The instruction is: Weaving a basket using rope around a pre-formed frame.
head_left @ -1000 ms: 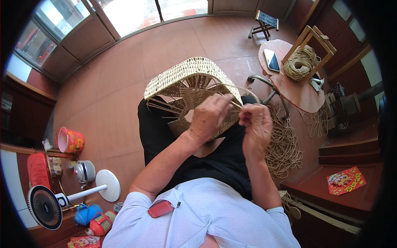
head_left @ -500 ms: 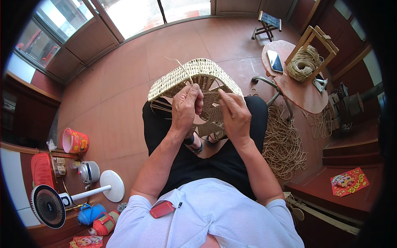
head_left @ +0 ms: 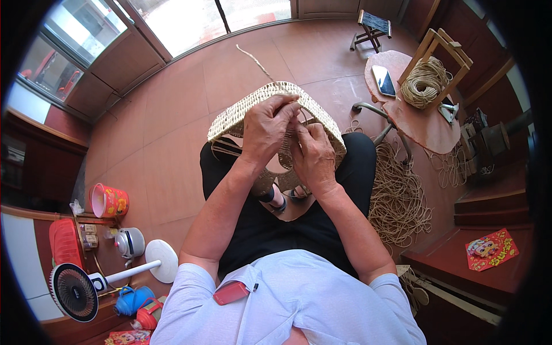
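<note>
A woven basket of pale twisted paper-like cord rests over my lap between my knees, its inner side partly hidden by my hands. My left hand is closed in a pinch on a cord at the basket's upper inner wall. A loose cord end stands up beyond the rim. Close beside it, my right hand is also pinched, its fingertips nearly touching the left ones. A small loop of cord shows between the two hands; the exact grip is partly covered by the fingers.
A heap of loose cord lies on the floor right of my knee. Beyond it, a low table holds a phone, a cord coil and a wooden frame. A folding stool stands farther off. At left are a fan, kettle and bucket.
My hands have come together, the left moving right and up, the right turning inward. The cord end now reaches farther out past the rim. My view has shifted slightly.
</note>
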`<state>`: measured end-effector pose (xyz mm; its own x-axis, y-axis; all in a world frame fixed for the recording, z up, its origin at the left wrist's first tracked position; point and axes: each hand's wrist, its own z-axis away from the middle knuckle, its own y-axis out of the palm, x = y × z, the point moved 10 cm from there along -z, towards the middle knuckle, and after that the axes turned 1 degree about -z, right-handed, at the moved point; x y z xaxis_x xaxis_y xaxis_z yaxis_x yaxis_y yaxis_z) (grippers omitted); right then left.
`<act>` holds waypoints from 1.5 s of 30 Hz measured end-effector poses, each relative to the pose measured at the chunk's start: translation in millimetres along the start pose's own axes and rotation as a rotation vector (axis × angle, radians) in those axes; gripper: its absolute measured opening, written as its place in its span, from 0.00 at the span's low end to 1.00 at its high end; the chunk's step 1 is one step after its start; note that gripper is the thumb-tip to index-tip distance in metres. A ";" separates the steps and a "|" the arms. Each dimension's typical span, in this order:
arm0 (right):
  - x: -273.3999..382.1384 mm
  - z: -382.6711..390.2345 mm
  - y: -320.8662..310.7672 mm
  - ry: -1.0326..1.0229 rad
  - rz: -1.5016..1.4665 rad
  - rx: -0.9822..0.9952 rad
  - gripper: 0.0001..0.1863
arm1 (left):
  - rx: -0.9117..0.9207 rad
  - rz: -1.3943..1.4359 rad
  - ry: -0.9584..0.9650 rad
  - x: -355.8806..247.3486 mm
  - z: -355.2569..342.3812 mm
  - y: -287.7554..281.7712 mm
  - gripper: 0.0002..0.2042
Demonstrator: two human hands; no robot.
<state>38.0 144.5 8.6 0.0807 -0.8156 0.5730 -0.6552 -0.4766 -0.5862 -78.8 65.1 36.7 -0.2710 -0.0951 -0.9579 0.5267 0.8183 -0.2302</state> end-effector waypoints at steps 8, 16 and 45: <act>-7.8 -1.1 2.4 0.116 -0.095 -0.012 0.20 | -0.240 -0.808 0.570 -34.2 54.2 16.0 0.38; -14.3 -1.3 1.9 0.136 -0.197 -0.015 0.15 | -0.129 -0.788 0.444 -16.6 35.1 28.7 0.44; 51.8 7.1 30.6 -0.196 0.329 0.033 0.33 | -0.525 -0.803 0.477 -36.1 61.8 -124.2 0.14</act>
<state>27.5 85.3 16.3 0.0145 -0.9725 0.2323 -0.6454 -0.1865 -0.7407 -84.6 -68.2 89.2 -0.7311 -0.5755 -0.3666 -0.3275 0.7673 -0.5515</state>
